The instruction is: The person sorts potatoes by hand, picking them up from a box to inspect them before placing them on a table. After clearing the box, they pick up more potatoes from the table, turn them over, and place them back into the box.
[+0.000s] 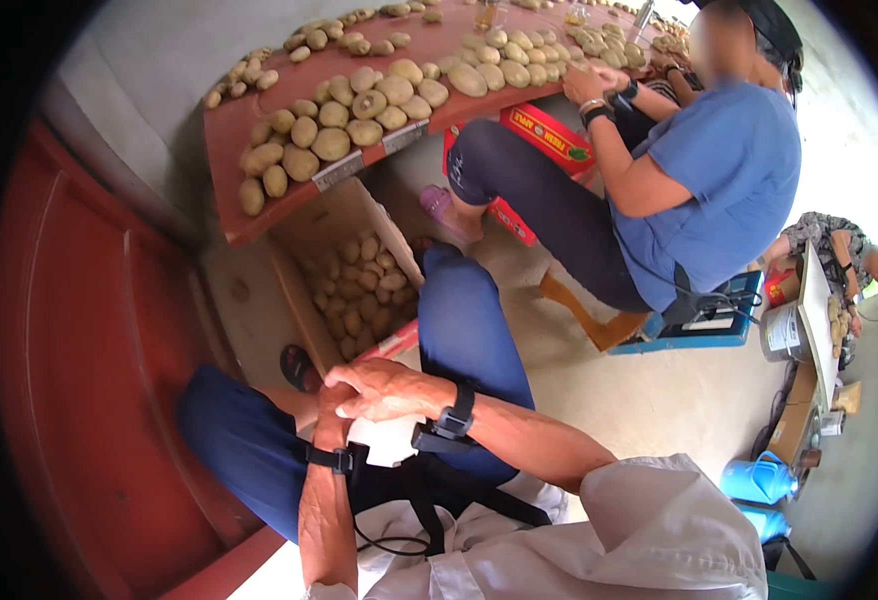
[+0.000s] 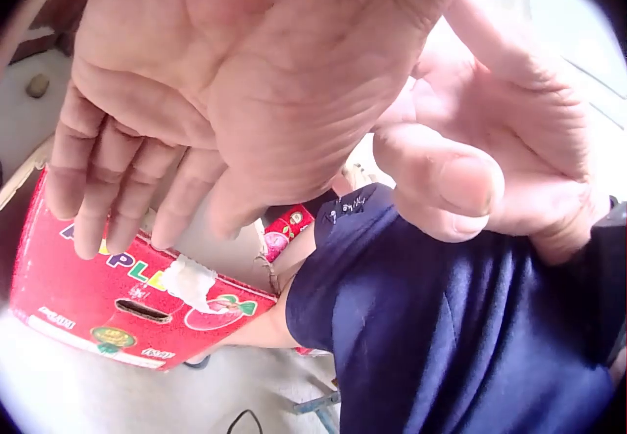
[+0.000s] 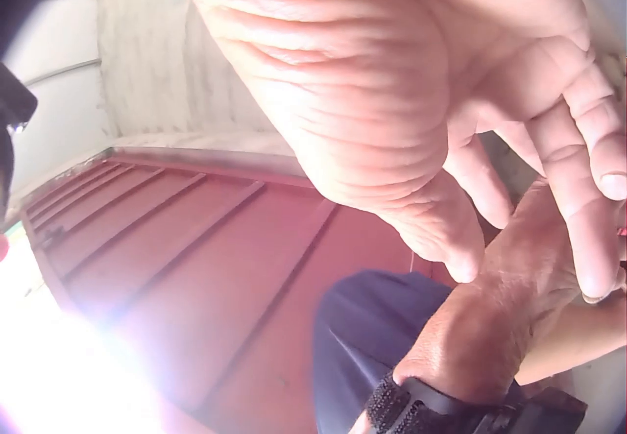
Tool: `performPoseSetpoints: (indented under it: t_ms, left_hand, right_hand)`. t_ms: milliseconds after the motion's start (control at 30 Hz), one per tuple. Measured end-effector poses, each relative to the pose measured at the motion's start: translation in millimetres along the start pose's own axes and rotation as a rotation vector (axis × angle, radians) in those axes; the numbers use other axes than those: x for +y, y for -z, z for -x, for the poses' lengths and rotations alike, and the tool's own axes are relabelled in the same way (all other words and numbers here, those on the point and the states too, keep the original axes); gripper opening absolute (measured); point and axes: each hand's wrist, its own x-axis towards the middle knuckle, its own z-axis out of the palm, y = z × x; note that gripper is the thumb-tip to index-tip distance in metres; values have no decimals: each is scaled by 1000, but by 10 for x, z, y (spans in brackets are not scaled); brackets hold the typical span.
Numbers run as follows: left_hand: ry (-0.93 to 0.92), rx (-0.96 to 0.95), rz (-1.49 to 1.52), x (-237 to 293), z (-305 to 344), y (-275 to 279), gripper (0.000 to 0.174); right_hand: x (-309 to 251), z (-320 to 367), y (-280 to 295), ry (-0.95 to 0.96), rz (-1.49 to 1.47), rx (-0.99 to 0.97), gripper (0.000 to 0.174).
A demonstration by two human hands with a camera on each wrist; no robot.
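Note:
In the head view the right hand [image 1: 384, 388] lies across the left hand [image 1: 332, 412], above the wearer's lap. The left wrist view shows the left palm [image 2: 255, 72] with fingers loosely extended and nothing held; beside it is the right hand [image 2: 470, 150], thumb forward. Seen from the right wrist, the right hand [image 3: 392, 91] has its fingers spread and slightly bent over the back of the left hand [image 3: 519, 277]. Whether all its fingertips touch cannot be told. Neither hand holds an object.
Potato-like produce [image 1: 331, 143] lines a red table [image 1: 221, 165]. A cardboard box [image 1: 294, 290] with more produce stands before the wearer's knees. Another person [image 1: 724, 190] sits at the right; a red door [image 1: 89, 330] is at the left, blue flasks [image 1: 759, 480] at lower right.

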Motion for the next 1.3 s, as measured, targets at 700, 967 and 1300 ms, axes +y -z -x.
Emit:
performPoseSetpoints:
  t_ms: [700, 967, 1300]
  left_hand:
    - [272, -5, 88, 558, 161, 373, 45]
    - [236, 406, 295, 891, 675, 911, 24]
    - [-573, 1131, 71, 2272, 2003, 2187, 21]
  right_hand:
    - [-570, -468, 1565, 141, -774, 293, 35]
    - [-571, -486, 1465, 215, -985, 437, 26]
    - [-570, -693, 1417, 193, -984, 392, 25]
